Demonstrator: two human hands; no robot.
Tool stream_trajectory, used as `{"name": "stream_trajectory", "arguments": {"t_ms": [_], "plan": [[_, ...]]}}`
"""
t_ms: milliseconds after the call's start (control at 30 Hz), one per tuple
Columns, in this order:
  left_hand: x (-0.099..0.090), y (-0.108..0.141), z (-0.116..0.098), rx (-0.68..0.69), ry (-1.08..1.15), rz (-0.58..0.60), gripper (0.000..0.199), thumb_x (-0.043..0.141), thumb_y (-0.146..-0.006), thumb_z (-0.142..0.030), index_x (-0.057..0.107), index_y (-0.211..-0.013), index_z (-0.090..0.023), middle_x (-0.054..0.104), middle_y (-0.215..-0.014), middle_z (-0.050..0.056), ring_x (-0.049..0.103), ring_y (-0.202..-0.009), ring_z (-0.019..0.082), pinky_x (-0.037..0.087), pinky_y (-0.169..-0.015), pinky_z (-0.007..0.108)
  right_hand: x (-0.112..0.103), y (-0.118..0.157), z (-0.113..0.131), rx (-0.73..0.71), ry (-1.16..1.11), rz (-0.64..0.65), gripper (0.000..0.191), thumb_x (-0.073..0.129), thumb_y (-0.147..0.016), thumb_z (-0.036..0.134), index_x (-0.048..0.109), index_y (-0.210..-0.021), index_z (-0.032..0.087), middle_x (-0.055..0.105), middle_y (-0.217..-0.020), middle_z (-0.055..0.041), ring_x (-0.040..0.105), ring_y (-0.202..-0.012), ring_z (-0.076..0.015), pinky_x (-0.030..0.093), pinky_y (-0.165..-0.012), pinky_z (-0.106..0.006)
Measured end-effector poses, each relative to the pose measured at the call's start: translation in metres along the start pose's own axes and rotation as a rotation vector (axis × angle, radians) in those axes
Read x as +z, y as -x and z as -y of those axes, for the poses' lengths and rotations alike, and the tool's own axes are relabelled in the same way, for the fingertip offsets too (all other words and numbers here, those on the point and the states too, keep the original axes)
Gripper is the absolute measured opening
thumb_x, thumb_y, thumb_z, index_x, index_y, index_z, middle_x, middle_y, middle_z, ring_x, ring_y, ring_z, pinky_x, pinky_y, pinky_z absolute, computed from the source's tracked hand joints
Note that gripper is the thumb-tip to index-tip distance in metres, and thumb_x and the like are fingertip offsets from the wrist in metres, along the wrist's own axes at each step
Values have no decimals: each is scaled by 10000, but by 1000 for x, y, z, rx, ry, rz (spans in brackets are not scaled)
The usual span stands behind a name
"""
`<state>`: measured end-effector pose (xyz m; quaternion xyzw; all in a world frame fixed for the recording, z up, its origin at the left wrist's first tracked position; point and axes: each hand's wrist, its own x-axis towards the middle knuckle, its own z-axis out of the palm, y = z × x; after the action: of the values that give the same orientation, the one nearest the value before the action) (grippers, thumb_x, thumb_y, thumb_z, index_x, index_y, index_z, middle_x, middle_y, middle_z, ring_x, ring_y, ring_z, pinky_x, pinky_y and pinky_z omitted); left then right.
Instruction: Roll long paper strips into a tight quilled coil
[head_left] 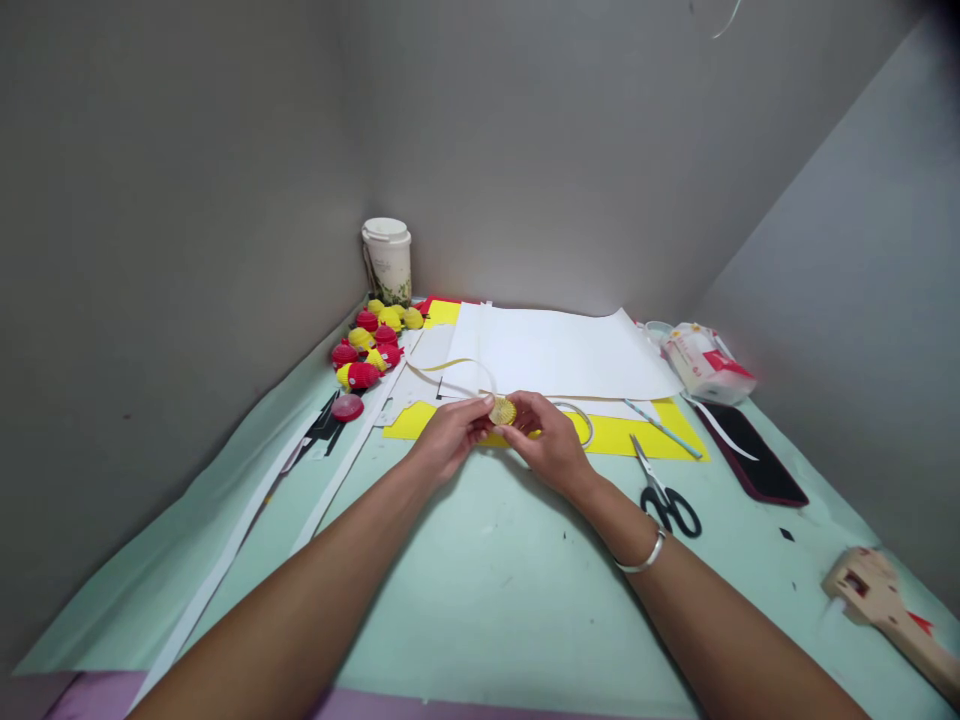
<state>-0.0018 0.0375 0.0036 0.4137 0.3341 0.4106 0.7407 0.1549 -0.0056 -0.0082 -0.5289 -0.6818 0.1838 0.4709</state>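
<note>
Between both hands, over the middle of the table, is a small round coil of yellow corrugated paper strip. My left hand pinches its left side, with the thumb on top. On the right side, my right hand grips it between thumb and fingers. A loose pale and yellow tail of strip curves away to the left from the coil. The lower fingers of both hands are partly hidden. Beneath the hands lies a yellow sheet, with a large white sheet behind it.
Several red and yellow paper figures stand at the back left near a lidded cup. Scissors, a striped pencil, a phone, a tissue pack and a glue gun lie to the right. White strips run along the left.
</note>
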Motion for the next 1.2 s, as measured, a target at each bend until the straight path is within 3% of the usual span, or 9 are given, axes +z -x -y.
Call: {"name": "stream_trajectory", "arguments": {"t_ms": [400,933,1033,1200], "plan": [[-6,0,0,34,-79,70,282,680,-766,-396,698,-795,-116,631,-773,76,556,-723,166,403,-681,288,-3,0,-2,11,-89,82,348,664,-782,271,581,-1115,214,646,-902,-28,592,-732,-141,508,-668,-270],[0,4,-8,36,-183,69,224,684,-734,-332,687,-717,-108,601,-688,54,492,-630,138,342,-608,278,-10,-1,-5,40,-183,216,381,631,-808,285,551,-1172,210,640,-832,-5,605,-728,-139,511,-679,-273],[0,3,-7,39,-172,46,239,693,-731,-343,688,-730,-104,600,-696,55,492,-629,135,350,-610,276,-9,-1,-4,16,-108,188,373,624,-817,295,554,-1173,213,641,-868,-20,610,-737,-145,518,-678,-279],[0,2,-3,28,-68,-13,250,710,-721,-356,667,-718,-110,589,-684,50,530,-653,148,385,-636,281,-2,0,1,-36,93,19,475,685,-783,359,524,-1206,213,596,-997,-64,609,-713,-151,530,-671,-309]]}}
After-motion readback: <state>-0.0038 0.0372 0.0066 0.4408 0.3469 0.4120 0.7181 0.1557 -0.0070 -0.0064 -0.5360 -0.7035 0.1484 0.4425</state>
